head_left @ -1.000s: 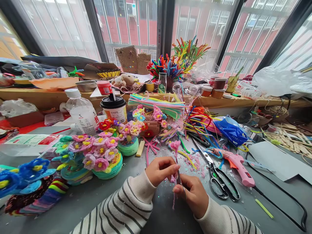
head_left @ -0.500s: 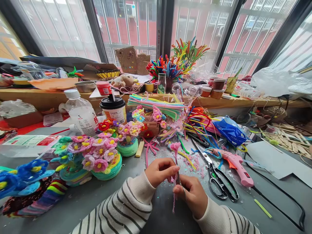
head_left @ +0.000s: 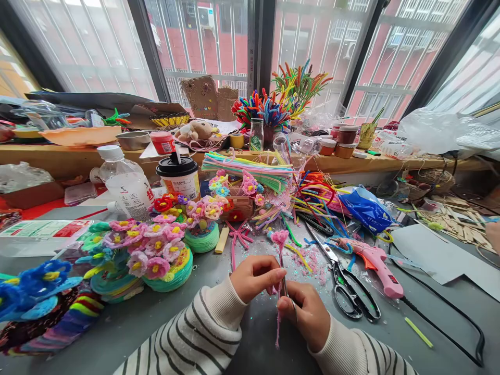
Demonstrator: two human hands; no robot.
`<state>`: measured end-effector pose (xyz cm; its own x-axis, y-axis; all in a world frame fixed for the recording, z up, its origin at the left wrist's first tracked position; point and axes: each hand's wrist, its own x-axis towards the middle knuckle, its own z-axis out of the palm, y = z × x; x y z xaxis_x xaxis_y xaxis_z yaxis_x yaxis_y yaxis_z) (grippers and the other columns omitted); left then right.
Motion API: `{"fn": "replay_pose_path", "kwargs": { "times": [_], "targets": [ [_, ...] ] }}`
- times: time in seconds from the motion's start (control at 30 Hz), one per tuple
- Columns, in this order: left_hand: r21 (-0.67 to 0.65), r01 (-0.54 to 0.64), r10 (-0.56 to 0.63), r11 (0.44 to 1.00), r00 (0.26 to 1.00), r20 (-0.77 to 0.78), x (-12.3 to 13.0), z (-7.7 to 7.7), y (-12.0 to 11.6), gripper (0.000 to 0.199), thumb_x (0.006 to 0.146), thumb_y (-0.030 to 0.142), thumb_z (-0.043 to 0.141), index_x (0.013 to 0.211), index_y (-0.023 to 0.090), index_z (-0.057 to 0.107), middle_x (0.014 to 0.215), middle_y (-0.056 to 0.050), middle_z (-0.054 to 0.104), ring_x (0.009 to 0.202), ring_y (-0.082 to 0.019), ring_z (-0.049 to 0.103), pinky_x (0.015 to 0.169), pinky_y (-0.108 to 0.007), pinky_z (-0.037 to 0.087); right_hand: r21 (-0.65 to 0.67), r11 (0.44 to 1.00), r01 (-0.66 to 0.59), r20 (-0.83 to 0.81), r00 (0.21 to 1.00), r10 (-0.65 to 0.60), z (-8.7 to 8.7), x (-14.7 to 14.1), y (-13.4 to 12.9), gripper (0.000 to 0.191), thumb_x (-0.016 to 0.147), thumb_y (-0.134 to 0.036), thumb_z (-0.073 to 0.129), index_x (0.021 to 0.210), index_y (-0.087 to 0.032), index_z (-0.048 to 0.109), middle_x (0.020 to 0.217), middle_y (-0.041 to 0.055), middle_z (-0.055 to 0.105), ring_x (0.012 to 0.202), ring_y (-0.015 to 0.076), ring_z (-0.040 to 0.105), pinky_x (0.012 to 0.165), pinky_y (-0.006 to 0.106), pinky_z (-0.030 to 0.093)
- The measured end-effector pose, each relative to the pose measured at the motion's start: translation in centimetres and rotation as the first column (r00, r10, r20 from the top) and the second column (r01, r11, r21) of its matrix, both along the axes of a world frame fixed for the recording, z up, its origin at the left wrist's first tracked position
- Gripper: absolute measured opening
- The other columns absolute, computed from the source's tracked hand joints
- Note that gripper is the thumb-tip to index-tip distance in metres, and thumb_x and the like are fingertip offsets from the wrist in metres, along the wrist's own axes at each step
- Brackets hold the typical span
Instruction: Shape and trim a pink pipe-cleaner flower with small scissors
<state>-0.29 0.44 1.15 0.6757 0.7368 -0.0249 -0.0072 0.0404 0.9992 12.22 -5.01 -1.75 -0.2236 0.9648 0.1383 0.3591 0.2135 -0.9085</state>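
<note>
Low in the middle of the head view, my left hand (head_left: 258,278) pinches a thin pink fuzzy stem (head_left: 278,328), whose pink tuft (head_left: 280,238) rises above the fingers. My right hand (head_left: 307,312) is closed, at the right of the stem, around a slim metal tool (head_left: 284,286). The tool's upper part lies against the stem; fingers hide the rest, so its kind is unclear. Pink fluff (head_left: 312,263) lies scattered on the grey table (head_left: 250,359) behind my hands.
Black-handled scissors (head_left: 353,291) and a pink glue gun (head_left: 377,263) with its cable lie at right. Fuzzy flower pots (head_left: 167,268), a bottle (head_left: 127,187) and a lidded cup (head_left: 177,179) stand at left. Another person's hand (head_left: 492,234) shows at the right edge.
The view has shifted slightly, and another person's hand has appeared at the right edge. Both my hands keep their hold with almost no movement.
</note>
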Motion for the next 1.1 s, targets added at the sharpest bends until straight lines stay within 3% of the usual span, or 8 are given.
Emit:
{"fn": "replay_pose_path", "kwargs": {
  "times": [0.27,0.5,0.83,1.1],
  "targets": [
    [0.005,-0.032,0.031,0.999,0.999,0.008,-0.03,0.19,0.07,0.026,0.064,0.034,0.052,0.051,0.012,0.045,0.045,0.004,0.044,0.041,-0.004,0.041,0.041,-0.016,0.033,-0.016,0.999,0.034,0.01,0.999,-0.034,-0.16,-0.03,0.09,0.05,0.063,-0.063,0.034,0.045,-0.016,0.033,0.043,-0.004,0.03,0.042,0.0077,0.027,0.041,0.021,0.02],
    [-0.02,0.005,-0.005,1.0,1.0,-0.028,-0.01,0.06,-0.06,0.026,0.064,0.034,0.052,0.052,0.012,0.046,0.046,0.004,0.046,0.042,-0.004,0.042,0.041,-0.016,0.034,-0.004,0.999,-0.05,-0.063,0.997,0.05,0.05,-0.02,0.0,0.052,0.065,-0.064,0.029,0.051,-0.015,0.04,0.046,-0.0035,0.031,0.044,0.0082,0.028,0.041,0.021,0.021],
    [-0.013,-0.011,0.011,1.0,1.0,-0.023,0.02,-0.09,0.0,0.027,0.064,0.035,0.052,0.052,0.012,0.046,0.045,0.004,0.044,0.042,-0.004,0.041,0.041,-0.016,0.033,0.001,1.0,0.024,0.02,1.0,-0.024,0.07,-0.02,0.02,0.052,0.065,-0.064,0.031,0.047,-0.015,0.039,0.043,-0.0046,0.031,0.043,0.0074,0.028,0.041,0.021,0.021],
    [-0.02,-0.013,0.012,1.0,1.0,-0.026,-0.02,-0.03,-0.07,0.027,0.064,0.036,0.052,0.052,0.012,0.045,0.045,0.004,0.045,0.043,-0.005,0.042,0.041,-0.017,0.033,0.002,1.0,0.015,0.015,1.0,-0.015,0.1,-0.07,0.08,0.053,0.065,-0.064,0.031,0.048,-0.015,0.04,0.043,-0.0045,0.031,0.043,0.0075,0.027,0.04,0.02,0.021]
  ]
}}
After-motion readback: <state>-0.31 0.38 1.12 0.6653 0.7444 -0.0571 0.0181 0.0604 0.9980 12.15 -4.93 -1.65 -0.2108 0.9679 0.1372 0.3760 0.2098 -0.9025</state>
